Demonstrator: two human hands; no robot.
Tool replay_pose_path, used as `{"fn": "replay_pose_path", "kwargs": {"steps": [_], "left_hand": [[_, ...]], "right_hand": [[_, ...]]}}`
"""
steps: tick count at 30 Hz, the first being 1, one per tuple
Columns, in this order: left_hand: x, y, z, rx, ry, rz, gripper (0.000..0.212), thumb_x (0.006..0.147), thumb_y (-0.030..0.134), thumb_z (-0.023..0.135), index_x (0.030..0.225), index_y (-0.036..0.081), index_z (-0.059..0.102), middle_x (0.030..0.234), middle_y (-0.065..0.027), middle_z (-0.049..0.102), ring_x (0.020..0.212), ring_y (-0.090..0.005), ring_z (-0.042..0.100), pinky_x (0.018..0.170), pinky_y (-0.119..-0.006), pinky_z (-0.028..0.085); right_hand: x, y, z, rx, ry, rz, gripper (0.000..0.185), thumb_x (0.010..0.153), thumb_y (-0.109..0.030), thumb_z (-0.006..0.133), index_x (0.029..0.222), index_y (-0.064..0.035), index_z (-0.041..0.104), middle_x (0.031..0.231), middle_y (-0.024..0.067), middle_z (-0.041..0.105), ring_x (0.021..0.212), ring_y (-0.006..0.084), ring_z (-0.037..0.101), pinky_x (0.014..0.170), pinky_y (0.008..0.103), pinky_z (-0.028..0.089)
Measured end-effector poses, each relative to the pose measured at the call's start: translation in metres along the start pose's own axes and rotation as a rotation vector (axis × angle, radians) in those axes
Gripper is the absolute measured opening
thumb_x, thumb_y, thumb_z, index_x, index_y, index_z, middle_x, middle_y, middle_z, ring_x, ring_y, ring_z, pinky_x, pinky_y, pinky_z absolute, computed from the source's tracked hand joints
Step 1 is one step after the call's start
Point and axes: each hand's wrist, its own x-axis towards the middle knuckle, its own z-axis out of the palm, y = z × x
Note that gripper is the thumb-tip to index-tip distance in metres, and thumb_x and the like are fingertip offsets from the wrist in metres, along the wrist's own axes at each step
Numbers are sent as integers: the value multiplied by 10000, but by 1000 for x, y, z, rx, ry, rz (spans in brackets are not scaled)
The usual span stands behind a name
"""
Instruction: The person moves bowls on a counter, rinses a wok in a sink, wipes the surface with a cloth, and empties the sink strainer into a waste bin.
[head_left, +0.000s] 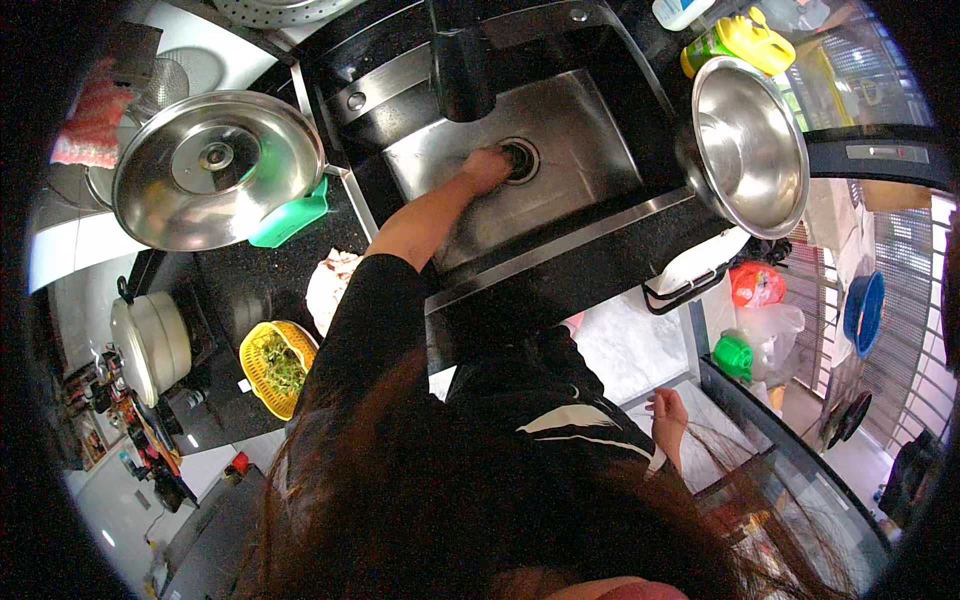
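Note:
My left hand reaches down into a stainless steel sink, its fingers at the round drain. Those fingertips are hidden, so whether they grip something cannot be told. A dark faucet rises over the basin just beyond this hand. Low at my right side hangs my right hand, empty, with its fingers loosely bent and apart.
Left of the sink are a large metal lid, a green scoop-like item, a crumpled cloth, a yellow basket of greens and a lidded pot. A steel bowl and yellow bottle stand right.

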Motion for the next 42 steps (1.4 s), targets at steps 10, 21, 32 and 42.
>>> {"fn": "replay_pose_path", "kwargs": {"steps": [10, 21, 32, 42], "left_hand": [[-23, 7, 11, 189, 3, 1, 158, 706, 105, 489, 733, 41, 631, 832, -93, 608, 815, -234, 583, 603, -351, 500], [-27, 40, -15, 153, -48, -149, 161, 721, 142, 499, 687, 64, 636, 747, -118, 621, 704, -253, 615, 627, -363, 490], [-49, 133, -144, 183, 513, 186, 87, 703, 132, 538, 760, 88, 586, 722, -11, 521, 691, -160, 536, 553, -285, 474], [-3, 344, -140, -206, 526, 563, 176, 677, 156, 575, 841, 93, 565, 701, -22, 506, 648, -197, 524, 508, -308, 437]], "right_hand": [[26, 18, -7, 20, 3, -109, 131, 816, -72, 476, 875, 16, 554, 702, 101, 604, 623, 144, 591, 569, 265, 482], [16, 48, -55, -63, 36, -53, 137, 809, -77, 480, 867, 24, 553, 703, 110, 600, 626, 159, 595, 567, 265, 484], [45, 81, -60, 12, 28, -140, 146, 802, -111, 497, 879, -2, 558, 699, 115, 610, 612, 171, 604, 576, 282, 477], [150, 36, -74, 249, 69, -232, 190, 817, -126, 485, 950, -17, 567, 708, 85, 607, 616, 155, 591, 550, 272, 457]]}}
